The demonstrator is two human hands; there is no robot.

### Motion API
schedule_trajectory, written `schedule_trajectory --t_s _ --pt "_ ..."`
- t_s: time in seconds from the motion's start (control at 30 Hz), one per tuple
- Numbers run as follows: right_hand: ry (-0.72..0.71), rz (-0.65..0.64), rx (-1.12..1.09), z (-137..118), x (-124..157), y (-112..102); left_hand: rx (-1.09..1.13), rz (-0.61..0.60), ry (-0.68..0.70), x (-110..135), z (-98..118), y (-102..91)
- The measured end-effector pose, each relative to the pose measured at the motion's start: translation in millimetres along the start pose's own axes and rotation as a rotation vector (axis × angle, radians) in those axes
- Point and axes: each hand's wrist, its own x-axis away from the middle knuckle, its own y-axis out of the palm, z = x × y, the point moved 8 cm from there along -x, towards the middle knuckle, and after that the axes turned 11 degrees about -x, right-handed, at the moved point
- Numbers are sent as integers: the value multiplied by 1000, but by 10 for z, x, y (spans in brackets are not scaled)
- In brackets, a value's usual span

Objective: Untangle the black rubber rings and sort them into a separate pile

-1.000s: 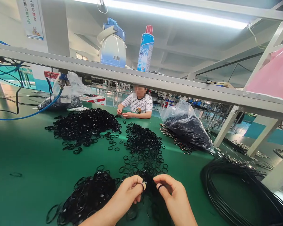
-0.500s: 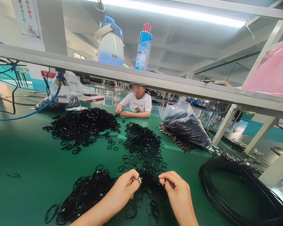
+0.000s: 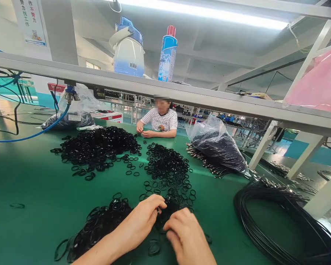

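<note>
My left hand point(image 3: 146, 214) is curled at the left edge of the near pile of black rings point(image 3: 172, 206), thumb and fingers drawn together. Whatever they grip is mostly hidden. Just right of it, my right hand point(image 3: 184, 230) reaches in palm down, fingers bent and thumb apart, with no ring visible between them. A few loose rings point(image 3: 154, 247) lie on the green tabletop between my wrists. Left of my left forearm is another heap of black rings point(image 3: 105, 222), partly covered by the arm.
Farther back are two more ring piles, one large point(image 3: 99, 145) and one smaller point(image 3: 167, 162). A clear bag of black parts point(image 3: 219, 149) and a coil of black cable point(image 3: 245, 221) lie right. A shelf point(image 3: 154, 85) crosses above; a person point(image 3: 162, 119) sits opposite.
My right hand has moved left, close to my left hand, and the black ring at its fingertips no longer shows. My left hand has shifted slightly, its fingers curling over the pile.
</note>
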Motion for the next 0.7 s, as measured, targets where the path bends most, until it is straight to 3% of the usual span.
schedule_trajectory --t_s 0.13,0.27,0.4,0.6,0.7 --pt "53 -23 62 66 17 248 -148 -40 -27 43 40 -6" --pt "199 86 -59 232 10 75 -205 5 -30 34 66 -66" --pt "378 111 -341 388 9 -50 -184 47 -38 31 43 -71" --pt "391 151 -634 495 -6 25 44 5 47 66 188 55" --pt "398 148 -725 522 2 71 51 11 -19 67 182 87"
